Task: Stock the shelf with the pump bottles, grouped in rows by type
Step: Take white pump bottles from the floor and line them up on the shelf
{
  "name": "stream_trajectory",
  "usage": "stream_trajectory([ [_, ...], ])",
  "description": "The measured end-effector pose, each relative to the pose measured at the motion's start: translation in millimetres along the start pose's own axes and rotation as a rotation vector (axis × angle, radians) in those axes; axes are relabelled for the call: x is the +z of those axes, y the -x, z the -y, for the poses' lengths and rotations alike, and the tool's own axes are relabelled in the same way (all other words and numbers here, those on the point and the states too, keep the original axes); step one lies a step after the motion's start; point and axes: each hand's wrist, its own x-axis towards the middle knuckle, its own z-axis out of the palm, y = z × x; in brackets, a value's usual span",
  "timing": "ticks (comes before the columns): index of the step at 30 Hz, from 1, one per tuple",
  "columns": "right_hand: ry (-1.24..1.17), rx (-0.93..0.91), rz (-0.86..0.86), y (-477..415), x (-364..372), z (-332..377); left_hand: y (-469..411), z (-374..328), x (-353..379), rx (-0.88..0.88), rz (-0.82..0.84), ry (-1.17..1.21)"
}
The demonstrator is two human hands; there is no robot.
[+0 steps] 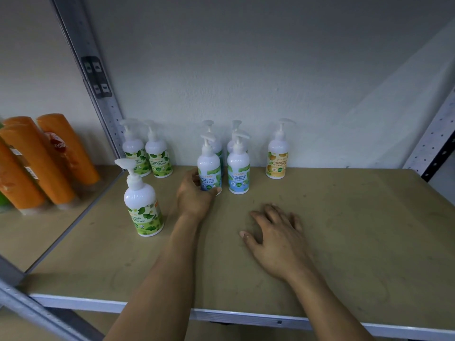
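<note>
On the tan shelf board (344, 230) stand white pump bottles. Two green-label bottles (147, 153) stand at the back left, and a third green-label bottle (144, 207) stands alone nearer the front. Blue-label bottles form two short rows in the middle; my left hand (194, 193) grips the base of the front-left blue bottle (209, 166), next to another blue bottle (238, 168). A single yellow-label bottle (277, 156) stands at the back right. My right hand (275, 235) rests flat on the board, holding nothing.
Orange shampoo bottles (49, 156) stand in the neighbouring bay to the left, behind a perforated metal upright (98, 94). Another upright (433, 143) bounds the right side. A white wall closes the back. The shelf's metal front edge (221, 316) runs below my forearms.
</note>
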Motion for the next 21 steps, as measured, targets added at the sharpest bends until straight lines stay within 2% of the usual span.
stream_trajectory([
  [21, 0.002, 0.014, -0.002, -0.9, 1.1, 0.9, 1.0, -2.0, 2.9, 0.019, 0.017, -0.044],
])
